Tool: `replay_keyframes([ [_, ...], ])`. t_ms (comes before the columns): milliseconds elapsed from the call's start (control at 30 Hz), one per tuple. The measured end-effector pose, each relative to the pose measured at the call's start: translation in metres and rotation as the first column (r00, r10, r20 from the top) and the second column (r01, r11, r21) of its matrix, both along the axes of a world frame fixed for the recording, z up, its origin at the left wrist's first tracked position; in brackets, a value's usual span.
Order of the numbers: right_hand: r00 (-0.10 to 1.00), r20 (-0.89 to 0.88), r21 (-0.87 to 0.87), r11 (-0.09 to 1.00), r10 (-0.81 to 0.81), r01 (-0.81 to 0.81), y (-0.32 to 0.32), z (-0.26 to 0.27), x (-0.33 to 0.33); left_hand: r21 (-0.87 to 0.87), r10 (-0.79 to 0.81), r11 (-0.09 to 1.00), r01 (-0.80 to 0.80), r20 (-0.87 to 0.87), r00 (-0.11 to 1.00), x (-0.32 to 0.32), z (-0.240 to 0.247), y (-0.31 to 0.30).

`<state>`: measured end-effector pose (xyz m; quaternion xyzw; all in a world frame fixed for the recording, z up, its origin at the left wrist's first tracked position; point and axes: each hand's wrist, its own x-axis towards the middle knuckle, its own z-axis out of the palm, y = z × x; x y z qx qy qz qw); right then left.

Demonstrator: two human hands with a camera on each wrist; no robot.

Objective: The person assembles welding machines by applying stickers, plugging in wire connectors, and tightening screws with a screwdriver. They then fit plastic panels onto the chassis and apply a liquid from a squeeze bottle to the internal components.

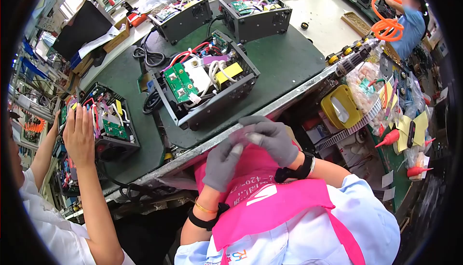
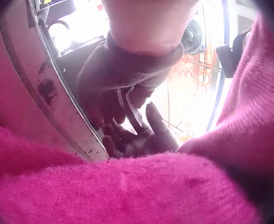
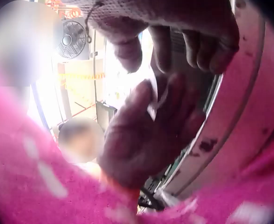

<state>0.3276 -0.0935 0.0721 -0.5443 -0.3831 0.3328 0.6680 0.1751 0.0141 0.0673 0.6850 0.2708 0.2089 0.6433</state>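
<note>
Magenta apron (image 1: pixel 284 207), foreground, worn by the person at work. Just beyond it, the grey-gloved left hand (image 1: pixel 223 163) and right hand (image 1: pixel 277 142) meet on the near side of the metal bench edge (image 1: pixel 308 86). Fingers and thumb of each appear to pinch one thin, pale strip (image 2: pixel 136 116), suspended between the hands; its material cannot be told. Behind, on a green work surface (image 1: pixel 301 55), stands an open-topped electronics chassis (image 1: pixel 217 104) with a green circuit board (image 1: pixel 176 81), touched by neither hand. Step in hand, as judged: readying the strip, perhaps by separating or straightening it. The next move probably calls for releasing one pinch while the other hand supports the strip.
</note>
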Motion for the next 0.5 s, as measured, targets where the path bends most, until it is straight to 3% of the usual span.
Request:
replay_keyframes([
  [33, 0.998, -0.030, 0.006, 0.998, -0.060, 0.061, 0.000, 0.001, 0.001, 0.087, 0.037, 0.996, -0.034, -0.037, 0.999, 0.000, 0.000, 0.000],
  [67, 0.991, -0.095, 0.049, 0.994, -0.091, 0.096, 0.001, 0.006, 0.005, 0.556, 0.150, 0.826, -0.094, -0.057, 0.987, 0.000, 0.030, -0.002],
  [100, 0.987, -0.092, 0.083, 0.987, -0.128, 0.136, 0.001, 0.002, 0.018, 0.752, 0.229, 0.626, -0.206, 0.076, 0.971, -0.002, 0.029, 0.007],
  [133, 0.965, -0.120, 0.113, 0.963, -0.233, 0.246, 0.001, 0.005, 0.029, 0.931, 0.310, 0.296, -0.213, 0.117, 0.943, -0.007, 0.039, 0.018],
  [167, 0.931, -0.151, 0.140, 0.925, -0.334, 0.354, 0.006, 0.012, 0.040, 0.983, 0.369, -0.073, -0.171, 0.186, 0.911, -0.010, 0.052, 0.030],
  [267, 0.836, 0.024, 0.397, 0.773, -0.548, 0.495, 0.040, 0.031, 0.067, 0.991, 0.287, -0.130, -0.030, 0.067, 0.956, 0.001, 0.074, 0.070],
  [367, 0.888, -0.285, 0.246, 0.868, -0.360, 0.431, 0.064, 0.028, 0.079, 0.989, 0.140, -0.147, 0.029, -0.008, 0.990, 0.017, 0.072, 0.095],
  [400, 0.885, -0.331, 0.241, 0.877, -0.328, 0.416, 0.071, 0.030, 0.077, 0.996, 0.103, -0.083, 0.027, -0.018, 0.995, 0.020, 0.073, 0.099],
  [467, 0.920, -0.238, 0.289, 0.882, -0.311, 0.373, 0.072, 0.032, 0.068, 0.998, 0.027, 0.046, 0.033, -0.035, 0.999, 0.024, 0.074, 0.100],
  [500, 0.936, -0.183, 0.321, 0.881, -0.302, 0.347, 0.074, 0.033, 0.065, 0.992, -0.031, 0.023, -0.122, 0.122, 0.992, 0.032, 0.073, 0.092],
])
